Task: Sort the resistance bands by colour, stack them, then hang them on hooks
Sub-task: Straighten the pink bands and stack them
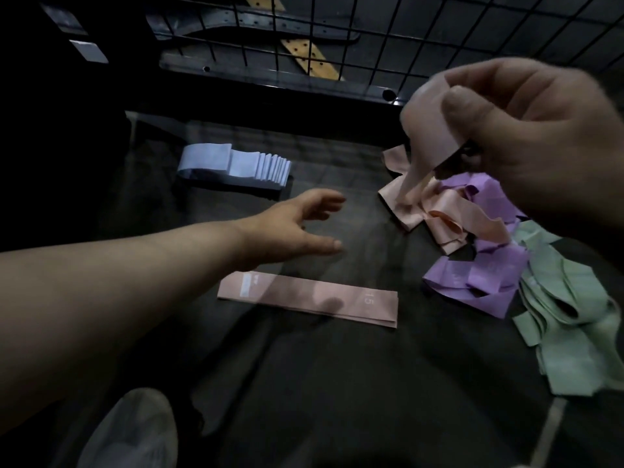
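Right hand (526, 130) pinches pink band (429, 130); left hand (297, 228) open, empty.

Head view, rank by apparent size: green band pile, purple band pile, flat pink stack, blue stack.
1. green band pile
2. purple band pile and flat pink stack, about alike, unranked
3. blue stack, though it lies farthest from the camera

Person, head view, parts visible:
- left forearm (118, 298): bare, running from the left edge of the frame to the wrist.
- left hand (293, 231), centre: bare, short thumbnail.
- right hand (540, 140), upper right: bare, close and blurred, with a broad, short thumbnail.
- shoe (131, 430), lower left: pale grey-white, rounded toe, detail blurred.
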A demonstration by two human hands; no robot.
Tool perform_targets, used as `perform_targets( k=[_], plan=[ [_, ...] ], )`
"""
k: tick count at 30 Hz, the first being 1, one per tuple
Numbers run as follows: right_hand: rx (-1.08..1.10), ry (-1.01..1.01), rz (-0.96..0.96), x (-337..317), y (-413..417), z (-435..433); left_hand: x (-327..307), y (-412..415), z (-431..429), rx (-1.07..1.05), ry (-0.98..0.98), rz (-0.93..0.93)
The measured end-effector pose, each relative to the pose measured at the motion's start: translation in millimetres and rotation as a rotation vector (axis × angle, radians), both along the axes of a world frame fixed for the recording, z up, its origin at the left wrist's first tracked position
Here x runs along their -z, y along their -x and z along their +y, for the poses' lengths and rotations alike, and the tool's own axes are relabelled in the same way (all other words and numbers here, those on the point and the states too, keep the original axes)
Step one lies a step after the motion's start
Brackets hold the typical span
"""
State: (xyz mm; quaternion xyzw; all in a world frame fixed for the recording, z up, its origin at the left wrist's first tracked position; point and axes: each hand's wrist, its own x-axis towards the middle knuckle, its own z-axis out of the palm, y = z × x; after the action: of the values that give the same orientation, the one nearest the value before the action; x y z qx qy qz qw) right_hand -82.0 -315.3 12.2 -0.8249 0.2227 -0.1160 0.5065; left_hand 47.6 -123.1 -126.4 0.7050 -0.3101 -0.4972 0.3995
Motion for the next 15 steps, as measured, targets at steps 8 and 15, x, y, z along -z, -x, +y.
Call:
perform_targets(
  k=[8, 15],
  plan=[
    [-0.048, -0.196, -0.039, -18.8, -19.5, -2.8, -15.1, 6.4, -17.6, -0.076, 0.001, 0.057],
    [0.325, -0.018, 0.194, 31.7, -3.9, -49.4, -6.3, -6.8, 12.9, -0.102, -0.031, 0.355]
  ],
)
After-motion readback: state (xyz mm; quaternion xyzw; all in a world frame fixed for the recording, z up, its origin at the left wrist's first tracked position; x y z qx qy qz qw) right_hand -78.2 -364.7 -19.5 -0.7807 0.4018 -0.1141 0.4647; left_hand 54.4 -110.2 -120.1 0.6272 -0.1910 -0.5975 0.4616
